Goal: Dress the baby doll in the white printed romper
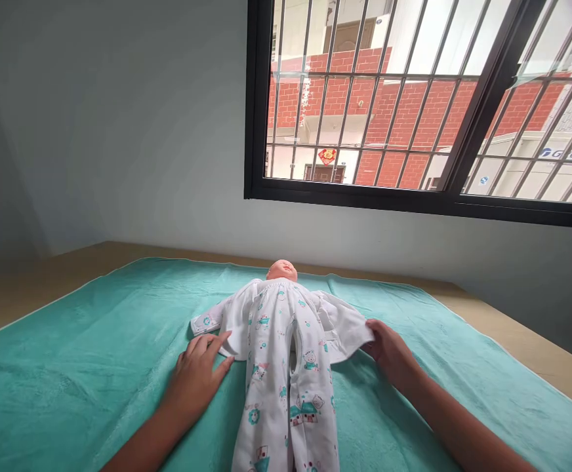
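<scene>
A baby doll (282,269) lies on its back in the middle, head toward the wall. White trousers (290,373) with a teal and pink animal print cover its body and run down toward me. Under them a white baby jacket (235,328) lies spread out, with a sleeve and a front flap on each side. My left hand (195,370) rests beside the jacket's left flap, fingers apart, the fingertips at its lower edge. My right hand (389,351) pinches the outer edge of the jacket's right flap, pulling it out sideways. Some of its fingers are hidden beneath the cloth.
A teal blanket (94,354) covers most of the wooden tabletop (507,318), whose bare border shows at the sides and back. Behind it rises a grey wall (143,131) with a dark-framed, barred window (352,191) at the upper right.
</scene>
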The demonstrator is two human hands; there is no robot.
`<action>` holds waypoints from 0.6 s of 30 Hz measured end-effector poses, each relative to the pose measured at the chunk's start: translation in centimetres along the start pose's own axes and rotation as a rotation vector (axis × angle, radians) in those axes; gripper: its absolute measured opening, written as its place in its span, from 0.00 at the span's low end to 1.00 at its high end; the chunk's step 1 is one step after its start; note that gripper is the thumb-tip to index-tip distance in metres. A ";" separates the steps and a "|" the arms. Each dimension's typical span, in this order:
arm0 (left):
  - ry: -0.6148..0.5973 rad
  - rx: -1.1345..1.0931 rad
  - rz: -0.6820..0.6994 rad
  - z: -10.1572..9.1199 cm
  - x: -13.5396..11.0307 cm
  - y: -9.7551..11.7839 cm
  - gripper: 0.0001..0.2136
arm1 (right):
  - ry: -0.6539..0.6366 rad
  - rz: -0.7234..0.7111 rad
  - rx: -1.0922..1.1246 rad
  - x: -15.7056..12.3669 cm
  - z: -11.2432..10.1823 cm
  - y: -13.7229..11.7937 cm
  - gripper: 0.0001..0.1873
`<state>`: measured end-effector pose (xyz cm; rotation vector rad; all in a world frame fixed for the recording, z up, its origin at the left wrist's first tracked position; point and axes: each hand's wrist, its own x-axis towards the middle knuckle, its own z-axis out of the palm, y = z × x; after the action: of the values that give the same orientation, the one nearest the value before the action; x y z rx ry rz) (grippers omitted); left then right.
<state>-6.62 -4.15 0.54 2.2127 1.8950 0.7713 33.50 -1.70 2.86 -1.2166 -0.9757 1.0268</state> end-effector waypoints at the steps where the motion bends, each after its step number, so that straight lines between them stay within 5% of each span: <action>1: -0.001 0.037 0.044 0.0 -0.2 0.4 0.19 | 0.007 0.006 0.032 0.2 -0.6 -0.3 0.07; 5: -0.042 0.113 0.230 0.1 -0.7 1.4 0.15 | 0.157 -0.078 -0.165 1.0 -2.6 -0.3 0.10; 8: -0.080 0.121 0.323 0.5 -0.7 1.9 0.16 | 0.229 -0.337 -0.571 0.7 -2.3 0.4 0.12; 13: -0.145 0.041 0.330 1.0 0.2 3.9 0.23 | -0.342 -0.808 -1.123 -2.1 1.8 0.5 0.10; 18: -0.120 -0.045 0.288 0.7 1.8 6.9 0.23 | -0.444 -0.936 -1.313 -4.6 4.3 0.0 0.13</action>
<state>0.01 -3.66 3.31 2.4741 1.5100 0.6929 28.14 -5.10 3.07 -1.2227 -2.4497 -0.2588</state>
